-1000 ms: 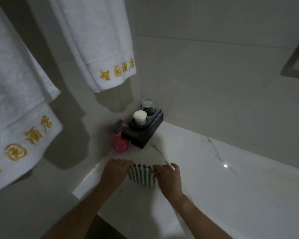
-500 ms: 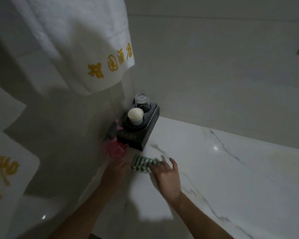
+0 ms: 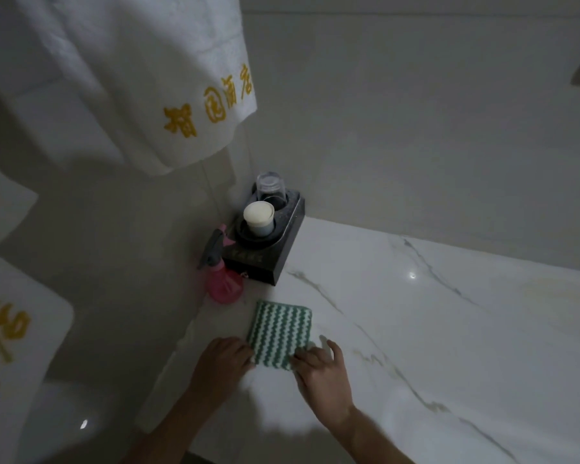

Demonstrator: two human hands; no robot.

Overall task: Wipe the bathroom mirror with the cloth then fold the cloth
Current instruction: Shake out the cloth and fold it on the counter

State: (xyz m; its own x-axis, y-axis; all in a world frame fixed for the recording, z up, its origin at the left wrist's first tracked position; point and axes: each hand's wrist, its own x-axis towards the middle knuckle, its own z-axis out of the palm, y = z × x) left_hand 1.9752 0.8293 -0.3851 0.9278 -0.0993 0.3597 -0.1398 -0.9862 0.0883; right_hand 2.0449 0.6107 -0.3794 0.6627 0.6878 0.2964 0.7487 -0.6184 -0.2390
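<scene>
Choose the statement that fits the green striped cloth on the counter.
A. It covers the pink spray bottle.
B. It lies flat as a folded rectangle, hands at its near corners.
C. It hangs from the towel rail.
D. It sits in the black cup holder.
B: the cloth lies flat on the counter, left hand and right hand at its near edge.

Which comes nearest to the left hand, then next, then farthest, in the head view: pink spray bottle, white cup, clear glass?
From the left hand:
1. Pink spray bottle, beside the wall, just beyond the cloth.
2. White cup, front well of the black holder.
3. Clear glass, rear well, in the corner.
</scene>
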